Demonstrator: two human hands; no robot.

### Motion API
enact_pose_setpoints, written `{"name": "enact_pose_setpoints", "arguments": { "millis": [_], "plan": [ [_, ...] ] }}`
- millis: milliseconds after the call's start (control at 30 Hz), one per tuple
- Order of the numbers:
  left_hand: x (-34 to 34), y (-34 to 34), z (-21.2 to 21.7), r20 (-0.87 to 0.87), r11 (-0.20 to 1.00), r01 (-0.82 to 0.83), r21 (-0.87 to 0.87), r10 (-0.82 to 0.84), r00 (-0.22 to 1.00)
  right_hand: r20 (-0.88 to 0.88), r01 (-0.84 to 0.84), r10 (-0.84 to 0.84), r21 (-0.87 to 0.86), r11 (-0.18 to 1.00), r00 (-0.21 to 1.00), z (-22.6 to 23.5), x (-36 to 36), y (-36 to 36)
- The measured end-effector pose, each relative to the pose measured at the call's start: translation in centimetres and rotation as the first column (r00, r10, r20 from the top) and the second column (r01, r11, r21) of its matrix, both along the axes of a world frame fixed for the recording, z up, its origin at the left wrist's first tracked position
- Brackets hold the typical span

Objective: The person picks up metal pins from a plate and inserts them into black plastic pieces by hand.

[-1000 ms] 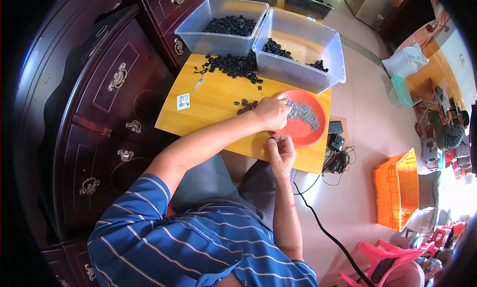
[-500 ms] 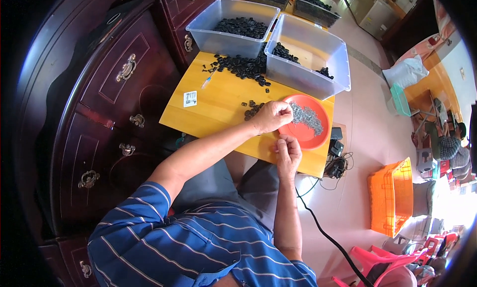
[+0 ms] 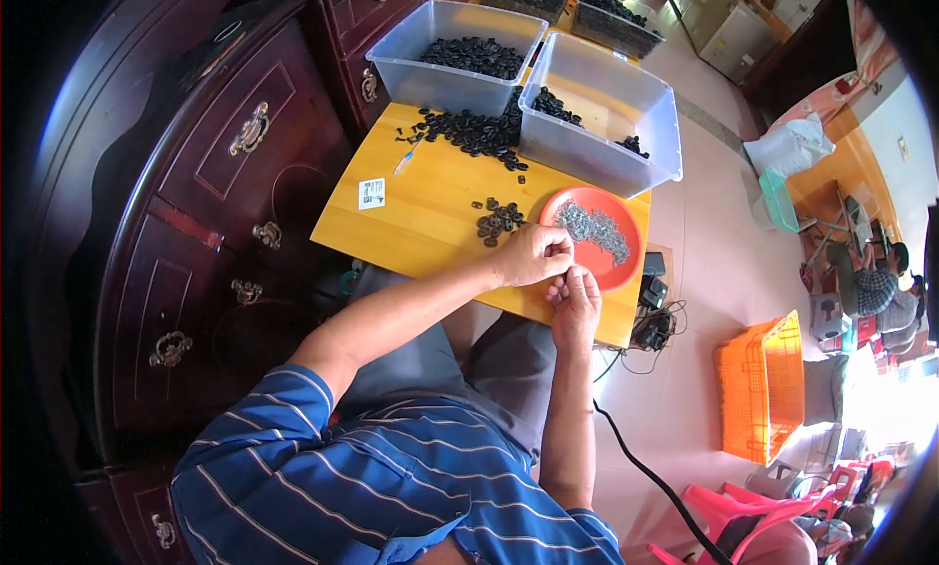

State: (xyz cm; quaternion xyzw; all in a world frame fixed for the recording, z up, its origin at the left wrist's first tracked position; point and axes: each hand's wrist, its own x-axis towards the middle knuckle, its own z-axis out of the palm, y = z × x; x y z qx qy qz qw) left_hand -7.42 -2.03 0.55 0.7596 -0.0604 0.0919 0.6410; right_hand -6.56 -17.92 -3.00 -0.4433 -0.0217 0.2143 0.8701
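My left hand [image 3: 534, 256] is pinched closed beside the orange-red plate [image 3: 610, 277]. Just below it, my right hand [image 3: 575, 299] is pinched too, the fingertips of both nearly meeting. What they hold, if anything, is too small to make out. On the plate lies a heap of small silvery metal pieces [image 3: 593, 228]. Close to my left hand is a small cluster of black oval parts [image 3: 499, 219]. Farther back, a bigger pile of similar black parts [image 3: 479, 133] spreads over the yellow wooden table [image 3: 391, 237].
Two clear plastic bins, a left bin [image 3: 403, 68] and a right bin [image 3: 608, 160], hold black parts at the table's far side. A white printed card [image 3: 372, 193] and a thin blue-tipped tool [image 3: 405, 159] lie at left. Dark cabinets [image 3: 205, 203] border the left; an orange crate [image 3: 761, 389] stands right.
My left hand has come down off the plate toward my right hand. The right hand has risen slightly, and the fingertips are now together. The small black cluster is more exposed.
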Motion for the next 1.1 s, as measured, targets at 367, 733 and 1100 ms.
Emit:
{"name": "enact_pose_setpoints", "arguments": {
  "millis": [367, 733, 1100],
  "plan": [
    [-3.6, 1.5, 2.1, 0.108, 0.992, 0.049, 0.117, -0.062, 0.992, 0.018, -0.139, 0.139, 0.039, 0.989, 0.99, 0.4, -0.4, -0.5],
    [-4.7, 2.8, -1.4, 0.041, 0.994, -0.066, -0.085, 0.07, 0.997, 0.333, -0.009, 0.141, -0.367, 0.93, 0.932, 2.5, -1.6, 1.4],
    [-5.8, 3.8, -2.8, -0.242, 0.829, 0.003, -0.56, -0.167, 0.956, 0.591, 0.191, 0.309, -0.633, 0.75, 0.745, 4.9, -1.8, 2.6]
  ]
}}
